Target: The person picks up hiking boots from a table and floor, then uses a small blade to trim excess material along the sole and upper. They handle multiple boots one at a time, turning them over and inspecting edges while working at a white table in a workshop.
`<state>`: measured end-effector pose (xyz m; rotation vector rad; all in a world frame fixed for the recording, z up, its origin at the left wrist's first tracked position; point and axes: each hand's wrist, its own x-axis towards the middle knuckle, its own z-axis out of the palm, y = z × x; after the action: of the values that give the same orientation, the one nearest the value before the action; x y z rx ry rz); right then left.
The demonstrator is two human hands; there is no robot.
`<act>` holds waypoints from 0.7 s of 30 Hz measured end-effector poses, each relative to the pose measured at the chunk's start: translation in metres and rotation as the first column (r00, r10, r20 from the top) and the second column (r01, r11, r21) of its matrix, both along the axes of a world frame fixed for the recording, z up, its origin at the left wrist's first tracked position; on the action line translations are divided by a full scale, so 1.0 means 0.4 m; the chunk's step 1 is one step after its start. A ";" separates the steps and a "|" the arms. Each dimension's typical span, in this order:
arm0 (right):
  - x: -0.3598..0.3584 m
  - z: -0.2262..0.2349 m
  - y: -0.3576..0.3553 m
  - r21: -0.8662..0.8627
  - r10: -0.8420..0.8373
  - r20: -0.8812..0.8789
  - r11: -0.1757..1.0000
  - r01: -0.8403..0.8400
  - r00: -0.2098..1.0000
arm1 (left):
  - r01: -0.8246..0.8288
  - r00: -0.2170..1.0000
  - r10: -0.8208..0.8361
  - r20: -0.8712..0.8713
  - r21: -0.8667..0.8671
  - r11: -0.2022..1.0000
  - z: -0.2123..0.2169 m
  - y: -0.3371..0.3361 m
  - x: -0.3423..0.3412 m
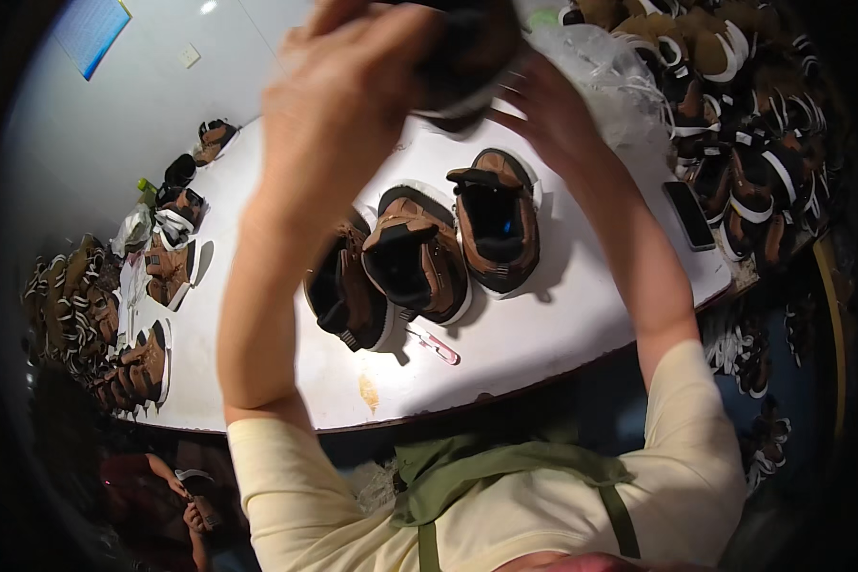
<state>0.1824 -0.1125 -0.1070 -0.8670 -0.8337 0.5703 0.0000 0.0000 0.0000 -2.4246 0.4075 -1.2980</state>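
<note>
Raised over the far part of the table, a brown and black shoe (pixel 467 62) with a pale sole edge is blurred and cut off by the upper rim. My left hand (pixel 357 81) is closed around its left side. On its other side, the fingers of my right hand (pixel 553 105) curl against the shoe, partly hidden by it. Below my hands stand three brown shoes with black linings: a left shoe (pixel 343 286) half behind my left forearm, a middle shoe (pixel 418 257) and a right shoe (pixel 498 224). Near them lies a small pink-handled tool (pixel 437 345).
The white table (pixel 582 315) has a curved near edge. A black phone (pixel 688 215) lies at its right, beside heaped shoes (pixel 763 181) and a clear plastic bag (pixel 605 81). More shoes (pixel 170 272) line the left edge. A co-worker's hands (pixel 193 515) show at lower left.
</note>
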 end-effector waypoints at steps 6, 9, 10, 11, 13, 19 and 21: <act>0.113 -0.124 0.386 -0.249 0.145 -0.171 0.951 -0.185 0.975 | -0.308 0.948 0.251 -0.197 -0.363 0.880 -0.145 0.434 0.111; 0.192 -0.209 0.502 -0.405 0.245 -0.108 0.875 -0.267 0.964 | -0.426 0.898 0.322 -0.301 -0.404 0.810 -0.227 0.558 0.174; 0.238 -0.235 0.536 -0.464 0.284 -0.062 0.840 -0.280 0.957 | -0.431 0.895 0.321 -0.311 -0.412 0.803 -0.259 0.590 0.206; 0.276 -0.272 0.558 -0.521 0.325 -0.017 0.804 -0.286 0.945 | -0.435 0.892 0.319 -0.319 -0.420 0.796 -0.292 0.626 0.242; 0.306 -0.277 0.539 -0.550 0.173 0.091 0.830 -0.096 0.981 | -0.474 0.850 0.304 -0.430 -0.376 0.796 -0.409 0.751 0.308; 0.328 -0.226 0.123 -0.558 0.196 0.621 0.791 0.252 0.759 | -0.633 0.641 0.218 -0.736 -0.347 0.692 -0.485 0.956 0.564; 0.278 -0.241 0.002 -0.521 0.118 0.616 0.803 0.290 0.779 | -0.565 0.707 0.193 -0.681 -0.379 0.733 -0.533 1.030 0.597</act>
<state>0.2936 -0.1119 -0.2034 -1.7417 -1.2339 0.4564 0.2388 0.4119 -0.2131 -3.1636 -0.4458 -0.4349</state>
